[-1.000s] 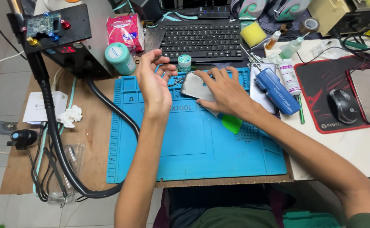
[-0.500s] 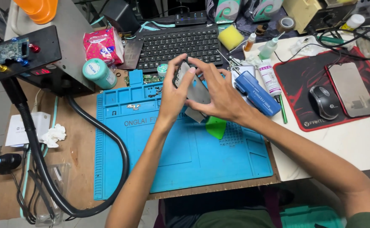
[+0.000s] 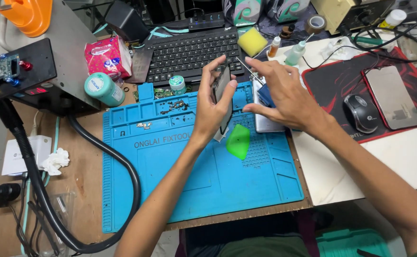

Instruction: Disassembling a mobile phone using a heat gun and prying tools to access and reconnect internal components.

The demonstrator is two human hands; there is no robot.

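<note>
At the far left of the worktop (image 3: 56,185) a thick black hose (image 3: 123,166) curved around the left edge of the blue repair mat (image 3: 170,190). Beyond the mat's far-left corner lay a teal canister (image 3: 103,89) on its side and a pink tissue pack (image 3: 108,56), with a black keyboard (image 3: 189,53) just to their right. The left hand (image 3: 214,108) was raised above the mat's far middle, its fingers curled around a slim dark phone (image 3: 223,90) held on edge, thumb on 1 side and fingertips on the other. A green pick (image 3: 238,141) lay on the mat just near and right of that hand. The right hand (image 3: 284,97) hovered beside the phone with its fingers spread, forefinger reaching toward the phone's top; whether it touched could not be told. Under it rested a silver phone back (image 3: 265,121) at the mat's right edge. Farther right, a mouse (image 3: 361,113) and a flat grey panel (image 3: 392,96) sat on a red and black pad (image 3: 327,78).
</note>
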